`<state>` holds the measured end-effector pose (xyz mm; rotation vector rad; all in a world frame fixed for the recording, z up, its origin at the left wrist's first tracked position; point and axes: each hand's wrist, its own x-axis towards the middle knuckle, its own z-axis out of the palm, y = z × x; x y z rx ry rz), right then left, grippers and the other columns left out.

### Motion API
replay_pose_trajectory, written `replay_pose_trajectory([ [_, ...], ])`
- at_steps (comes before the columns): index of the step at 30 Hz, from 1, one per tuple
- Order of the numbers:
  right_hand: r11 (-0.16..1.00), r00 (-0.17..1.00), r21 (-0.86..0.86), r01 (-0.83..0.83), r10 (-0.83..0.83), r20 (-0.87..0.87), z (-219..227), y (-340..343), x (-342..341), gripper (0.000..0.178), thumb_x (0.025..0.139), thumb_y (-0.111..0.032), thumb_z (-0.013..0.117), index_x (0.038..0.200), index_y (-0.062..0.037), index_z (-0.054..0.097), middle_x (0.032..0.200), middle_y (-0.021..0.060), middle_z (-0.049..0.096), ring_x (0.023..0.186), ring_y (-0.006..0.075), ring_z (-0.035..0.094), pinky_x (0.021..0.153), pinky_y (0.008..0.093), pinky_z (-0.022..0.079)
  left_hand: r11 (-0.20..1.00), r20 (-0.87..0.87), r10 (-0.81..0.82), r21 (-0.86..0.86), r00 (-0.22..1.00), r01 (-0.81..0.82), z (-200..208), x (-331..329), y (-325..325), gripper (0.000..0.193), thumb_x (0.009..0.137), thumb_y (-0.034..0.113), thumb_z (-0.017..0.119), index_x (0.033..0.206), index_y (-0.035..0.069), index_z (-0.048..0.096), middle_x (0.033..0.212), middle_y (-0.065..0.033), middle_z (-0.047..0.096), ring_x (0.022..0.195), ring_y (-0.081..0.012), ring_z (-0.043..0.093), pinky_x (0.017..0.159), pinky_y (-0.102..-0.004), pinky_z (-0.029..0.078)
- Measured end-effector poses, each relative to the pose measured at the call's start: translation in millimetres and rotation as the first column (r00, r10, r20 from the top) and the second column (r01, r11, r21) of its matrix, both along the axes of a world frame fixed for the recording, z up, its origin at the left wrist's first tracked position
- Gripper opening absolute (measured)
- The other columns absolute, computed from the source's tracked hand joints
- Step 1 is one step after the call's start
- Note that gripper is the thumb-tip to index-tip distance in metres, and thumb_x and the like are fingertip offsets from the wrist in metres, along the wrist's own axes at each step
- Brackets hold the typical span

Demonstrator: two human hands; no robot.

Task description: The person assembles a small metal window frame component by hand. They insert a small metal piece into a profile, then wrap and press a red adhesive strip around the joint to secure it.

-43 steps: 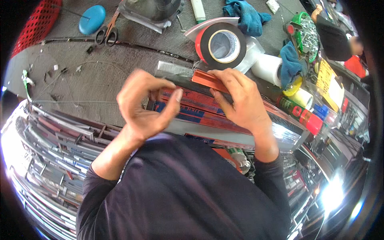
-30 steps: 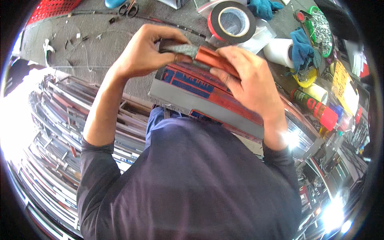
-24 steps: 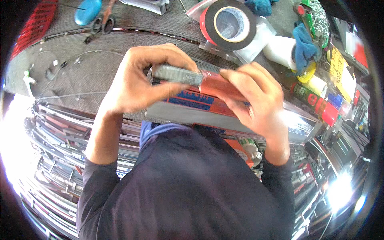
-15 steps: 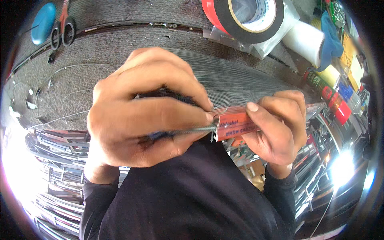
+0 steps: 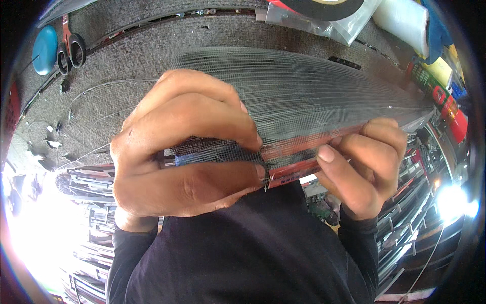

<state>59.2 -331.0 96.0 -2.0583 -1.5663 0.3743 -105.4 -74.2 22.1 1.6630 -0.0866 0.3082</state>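
Observation:
A sheet of fine grey pleated mesh (image 5: 304, 91) spreads from my hands across the grey work surface. Along its near edge runs a red printed strip (image 5: 298, 169), with a second reddish band lying just behind it. My left hand (image 5: 182, 119) is curled around the mesh at the strip's left end, its thumb on the near side and fingertips on the far side. Between thumb and fingers, mesh and a bit of blue show. My right hand (image 5: 369, 167) grips the strip farther right, thumb on top; its other fingers are partly hidden underneath.
Orange-and-black scissors (image 5: 71, 48) and a blue rounded case (image 5: 45, 50) lie at the far left. Far right are a tape roll (image 5: 324, 7), a white roll (image 5: 402, 25) and a red-green can (image 5: 440, 101). Thin loose wire (image 5: 101, 86) curves left of my hand.
The view has shifted, and the far objects sit higher in it. More of the mesh shows, fanned out. My left thumb and fingertips have parted slightly; my right hand still holds the strip.

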Motion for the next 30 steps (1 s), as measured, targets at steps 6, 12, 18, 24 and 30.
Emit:
replay_pose_trajectory([
  [6, 1.0, 0.997, -0.008, -0.004, 0.003, -0.074, 1, -2, -1, 0.059, 0.076, -0.014, 0.098, 0.132, -0.0137, 0.08, 0.111, 0.0081, 0.069, 0.094, 0.0273, 0.062, 0.073, 0.0421, 0.049, 0.996, 0.007, 0.009, 0.088, 1.0, -0.01, 4, -4, -5, 0.027, 0.076, 0.031, 0.097, 0.094, 0.013, 0.088, 0.107, -0.0117, 0.08, 0.102, -0.036, 0.078, 0.08, -0.052, 0.06],
  [12, 1.0, 0.999, 0.023, 0.018, -0.017, -0.037, -2, -1, -6, 0.074, 0.06, -0.007, 0.099, 0.132, -0.0119, 0.084, 0.111, 0.0085, 0.072, 0.093, 0.0277, 0.064, 0.074, 0.0408, 0.052, 0.994, -0.023, 0.08, 0.075, 0.997, -0.078, 9, -4, -15, 0.028, 0.072, 0.024, 0.096, 0.093, 0.009, 0.087, 0.096, -0.0078, 0.079, 0.095, -0.0343, 0.079, 0.083, -0.0525, 0.061],
  [18, 0.999, 1.0, 0.051, -0.018, 0.018, -0.002, -9, 1, -1, 0.078, 0.054, -0.007, 0.1, 0.131, -0.009, 0.087, 0.109, 0.0084, 0.076, 0.093, 0.0273, 0.067, 0.075, 0.0389, 0.055, 0.984, -0.058, 0.094, 0.159, 0.994, -0.084, 12, -10, -14, 0.027, 0.073, 0.018, 0.098, 0.095, 0.007, 0.087, 0.09, -0.0058, 0.079, 0.094, -0.0344, 0.082, 0.095, -0.0564, 0.06],
  [24, 0.995, 1.0, 0.093, -0.029, 0.029, 0.003, -15, 3, -2, 0.075, 0.054, -0.005, 0.1, 0.128, -0.0067, 0.087, 0.108, 0.009, 0.077, 0.091, 0.0281, 0.07, 0.074, 0.0386, 0.057, 0.973, -0.108, 0.074, 0.225, 0.991, -0.048, 18, -16, -11, 0.027, 0.075, 0.007, 0.1, 0.099, 0.006, 0.089, 0.09, -0.0066, 0.081, 0.098, -0.0323, 0.085, 0.105, -0.0599, 0.056],
  [30, 0.992, 0.999, 0.123, -0.042, 0.041, 0.015, -18, 6, 2, 0.075, 0.051, -0.003, 0.098, 0.125, -0.005, 0.088, 0.11, 0.0102, 0.077, 0.09, 0.0287, 0.071, 0.074, 0.0394, 0.058, 0.98, -0.213, 0.129, 0.177, 0.969, -0.091, 25, -23, -11, 0.028, 0.079, -0.006, 0.096, 0.104, 0.002, 0.088, 0.101, -0.0126, 0.088, 0.106, -0.0334, 0.088, 0.11, -0.061, 0.057],
])
